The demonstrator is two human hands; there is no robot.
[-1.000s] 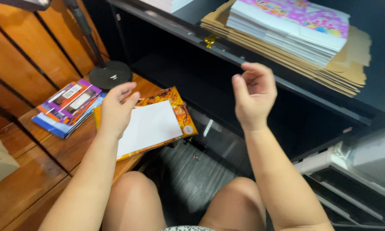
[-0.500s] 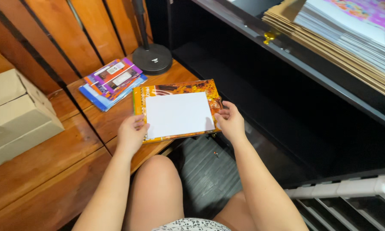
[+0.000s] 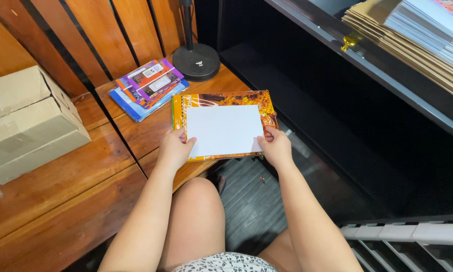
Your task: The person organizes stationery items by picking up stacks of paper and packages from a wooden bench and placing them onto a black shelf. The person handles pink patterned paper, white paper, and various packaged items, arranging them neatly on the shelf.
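A wooden slatted table [image 3: 60,191] of reddish-brown planks fills the left side. To the right stands a black shelf unit [image 3: 367,75] with a dark lower bay. Below, grey wood-patterned floor [image 3: 251,201] shows, evenly lit.

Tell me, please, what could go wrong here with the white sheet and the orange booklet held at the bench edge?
The orange booklet juts past the wooden bench edge, so it might tip toward the floor if the left hand and right hand let go. The loose white sheet on top could slide off too.
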